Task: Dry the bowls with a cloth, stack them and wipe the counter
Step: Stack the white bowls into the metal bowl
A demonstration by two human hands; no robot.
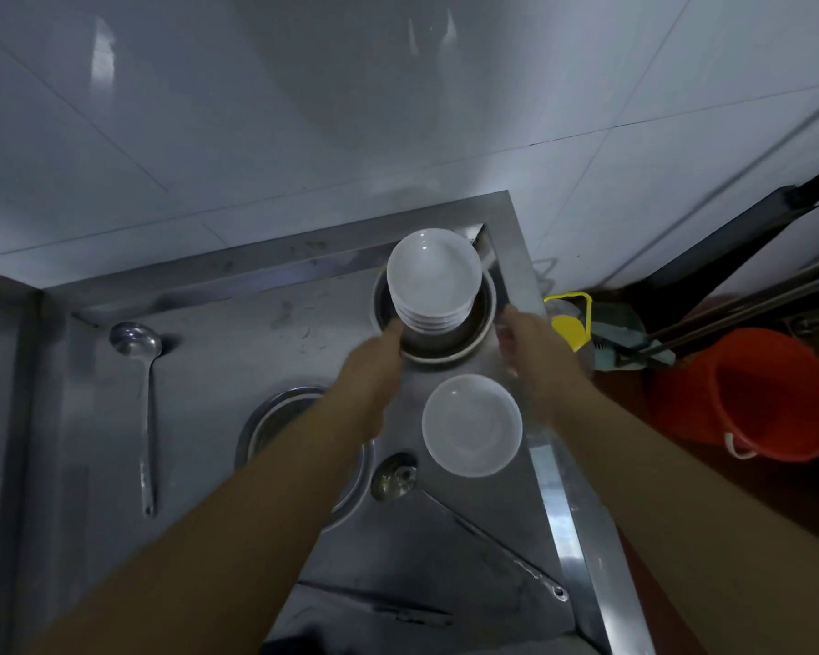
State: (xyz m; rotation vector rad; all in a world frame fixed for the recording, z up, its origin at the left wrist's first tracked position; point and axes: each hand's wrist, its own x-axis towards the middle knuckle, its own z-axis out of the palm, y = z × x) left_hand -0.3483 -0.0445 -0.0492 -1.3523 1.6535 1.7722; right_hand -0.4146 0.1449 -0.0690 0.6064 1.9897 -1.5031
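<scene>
Both hands reached for the stack in a metal pot at the desk's far corner, left hand at its base, right hand beside it, grips blurred, cannot tell; single bowl sat just nearer than the stack; likely step: lifting a bowl, no cloth visible.

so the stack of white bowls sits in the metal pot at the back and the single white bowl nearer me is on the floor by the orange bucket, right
Not quite. The stack of white bowls does sit in the metal pot at the back, but the single white bowl rests on the steel counter, not on the floor; the orange bucket stands apart, off to the right. The head view shows this.
</scene>
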